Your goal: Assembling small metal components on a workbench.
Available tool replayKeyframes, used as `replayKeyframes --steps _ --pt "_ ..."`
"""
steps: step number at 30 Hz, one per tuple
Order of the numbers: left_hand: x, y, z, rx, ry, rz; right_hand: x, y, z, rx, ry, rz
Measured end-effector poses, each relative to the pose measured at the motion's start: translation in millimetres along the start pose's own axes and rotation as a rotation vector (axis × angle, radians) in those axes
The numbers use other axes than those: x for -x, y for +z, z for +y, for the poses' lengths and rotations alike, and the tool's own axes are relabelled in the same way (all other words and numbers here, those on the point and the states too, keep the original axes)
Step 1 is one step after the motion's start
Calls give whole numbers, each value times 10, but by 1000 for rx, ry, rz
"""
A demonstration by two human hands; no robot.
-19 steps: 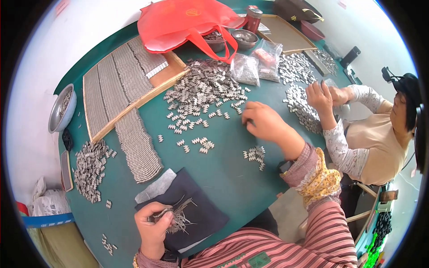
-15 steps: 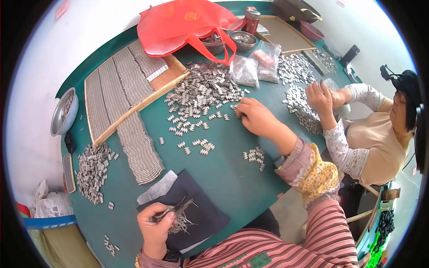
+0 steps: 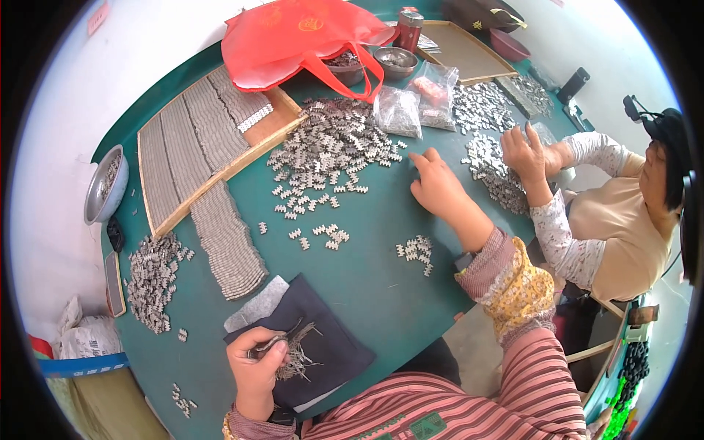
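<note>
My left hand (image 3: 253, 370) is closed around a bundle of thin grey wire-like strips (image 3: 299, 358), whose loose ends fan out past the thumb. Under it lies a dark folded cloth (image 3: 334, 345) with a light grey pad (image 3: 257, 304) at its far edge. Over the green table my right hand (image 3: 444, 189) is raised, index finger and thumb apart, with nothing visible between them. Just left of it spreads a large pile of small toothed metal pieces (image 3: 330, 139). A small cluster of the same pieces (image 3: 416, 251) lies nearer to me.
A wooden tray (image 3: 220, 176) holds stacked rows of pieces, and a stacked strip (image 3: 227, 242) lies beside it. Another pile (image 3: 154, 282) and a metal bowl (image 3: 106, 183) are at left. Behind stand a red bag (image 3: 293, 44) and plastic bags (image 3: 400, 114). A co-worker (image 3: 616, 227) sits at right.
My right hand has lifted away from the pile's right edge and shifted slightly right, its fingers opening. My left hand keeps its hold on the bundle.
</note>
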State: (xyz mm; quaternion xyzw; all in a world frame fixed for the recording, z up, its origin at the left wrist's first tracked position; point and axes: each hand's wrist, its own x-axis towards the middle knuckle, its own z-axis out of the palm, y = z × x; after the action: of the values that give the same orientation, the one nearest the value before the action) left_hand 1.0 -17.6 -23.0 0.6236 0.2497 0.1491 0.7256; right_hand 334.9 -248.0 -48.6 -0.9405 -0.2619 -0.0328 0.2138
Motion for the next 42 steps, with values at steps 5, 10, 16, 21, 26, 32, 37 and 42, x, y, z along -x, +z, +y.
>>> replayKeyframes --steps 5,10,16,21,26,32,37,42 --pt "-23 -15 -58 4 11 24 -377 252 -136 -12 53 35" --pt "-18 2 -40 7 -3 50 -529 408 -442 -345 -67 34" --pt "-29 -15 -43 5 5 63 -229 339 -810 -518 -455 -83" --pt "-37 -22 -43 11 18 53 231 223 -974 -372 -728 -498" --pt "-24 -17 -1 -10 5 43 -144 472 -882 -318 -665 -306" --pt "-9 -35 26 2 -34 99 -75 514 -1259 -452 -783 -380" --pt "-15 -13 18 16 -12 59 -223 667 -1235 -239 -792 -240" --pt "-10 -49 2 5 -18 59 -241 272 -1010 -363 -510 -56"
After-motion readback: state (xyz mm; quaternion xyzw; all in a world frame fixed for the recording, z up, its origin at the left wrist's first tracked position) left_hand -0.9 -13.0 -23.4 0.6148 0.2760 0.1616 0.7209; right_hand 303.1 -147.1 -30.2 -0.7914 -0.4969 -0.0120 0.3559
